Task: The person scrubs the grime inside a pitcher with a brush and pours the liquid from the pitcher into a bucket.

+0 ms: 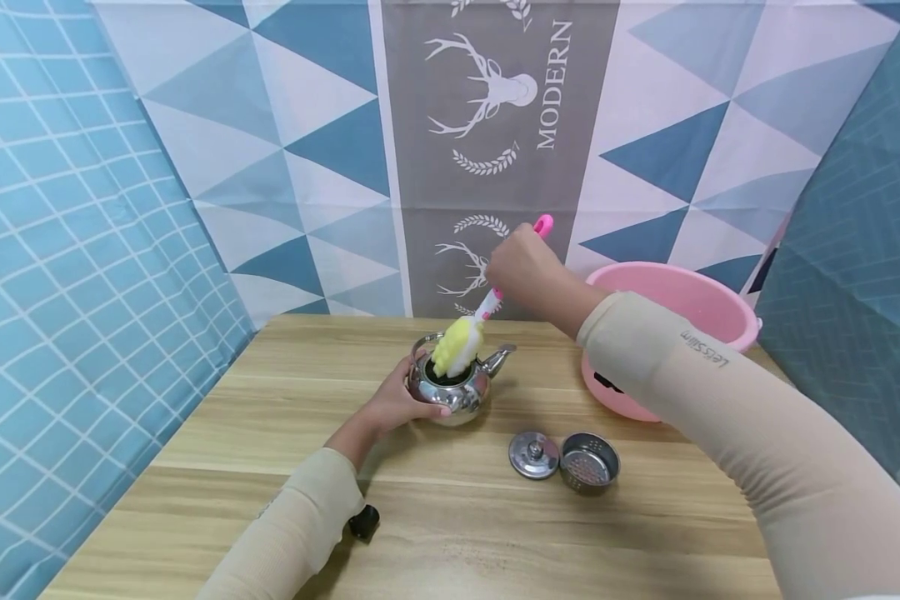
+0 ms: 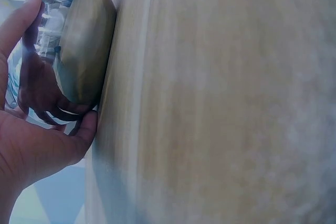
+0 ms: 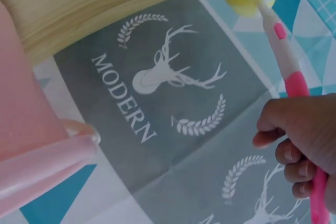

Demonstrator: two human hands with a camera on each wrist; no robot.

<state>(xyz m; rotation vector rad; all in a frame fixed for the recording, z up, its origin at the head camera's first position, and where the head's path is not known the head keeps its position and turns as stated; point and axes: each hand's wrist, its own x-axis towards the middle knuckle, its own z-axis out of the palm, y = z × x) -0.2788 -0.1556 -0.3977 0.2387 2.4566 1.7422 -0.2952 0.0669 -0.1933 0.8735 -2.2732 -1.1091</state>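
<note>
A shiny steel teapot (image 1: 461,402) stands lidless on the wooden table, its spout pointing right. My left hand (image 1: 397,404) holds its body from the left side, thumb across the front; the left wrist view shows that hand (image 2: 42,140) against the rounded metal wall. Above the pot, my right hand (image 1: 521,265) grips the pink and white handle of a bottle brush. The brush's yellow and white sponge head (image 1: 457,346) dips at a slant into the pot's opening, its lower end hidden inside. In the right wrist view the fingers (image 3: 299,169) wrap the pink handle (image 3: 297,85).
A round steel lid (image 1: 534,455) lies right of the pot, beside a perforated strainer basket (image 1: 589,461). Farther right stands a large pink basin (image 1: 708,304). Near the left forearm is a small black object (image 1: 364,523). Patterned cloth hangs behind the table (image 1: 270,533).
</note>
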